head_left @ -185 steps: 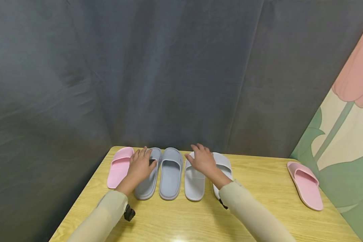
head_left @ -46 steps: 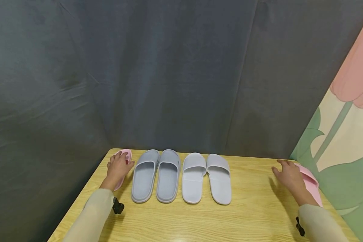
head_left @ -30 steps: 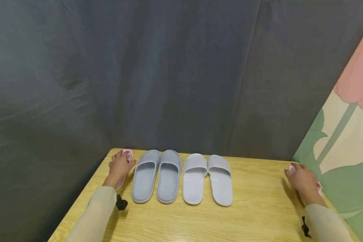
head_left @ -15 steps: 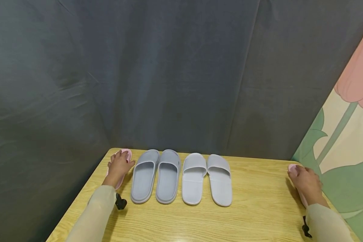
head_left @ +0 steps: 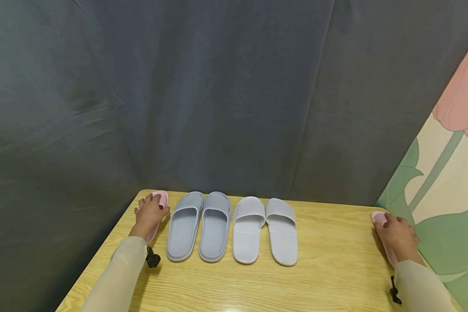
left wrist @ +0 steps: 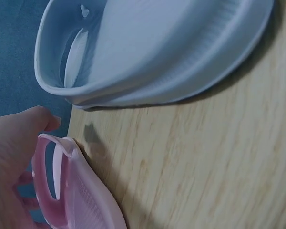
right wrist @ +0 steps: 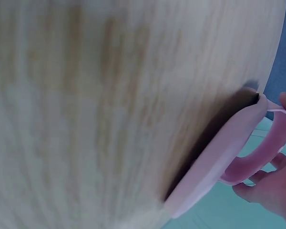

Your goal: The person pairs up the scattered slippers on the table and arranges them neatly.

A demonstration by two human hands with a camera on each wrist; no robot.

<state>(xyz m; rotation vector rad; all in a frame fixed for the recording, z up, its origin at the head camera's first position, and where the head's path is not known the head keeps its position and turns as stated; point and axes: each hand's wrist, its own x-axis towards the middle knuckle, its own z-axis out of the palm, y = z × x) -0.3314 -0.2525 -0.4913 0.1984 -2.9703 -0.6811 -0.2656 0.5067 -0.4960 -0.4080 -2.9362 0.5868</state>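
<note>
At the table's far left corner my left hand (head_left: pixel 149 213) rests over a pink slipper (head_left: pixel 163 198). In the left wrist view its thumb reaches straight past the slipper's strap (left wrist: pixel 41 181), with the other fingers on the far side. At the far right my right hand (head_left: pixel 398 235) holds a second pink slipper (head_left: pixel 379 217) by its strap, thumb on one side and bent fingers on the other, as the right wrist view shows. Each hand hides much of its slipper. Between the hands stand two grey slippers (head_left: pixel 184 234) and two white slippers (head_left: pixel 246 242), toes toward the curtain.
The yellow wood-grain table (head_left: pixel 234 284) ends at a dark curtain (head_left: pixel 226 99) behind and on the left. A wall with painted tulips (head_left: pixel 448 186) borders it on the right. The grey pair stands close beside the left hand.
The hands have left the grey and white slippers and parted to the two pink ones. The white slippers are now closer together. Lately the right hand has settled onto its pink slipper; the left has barely moved.
</note>
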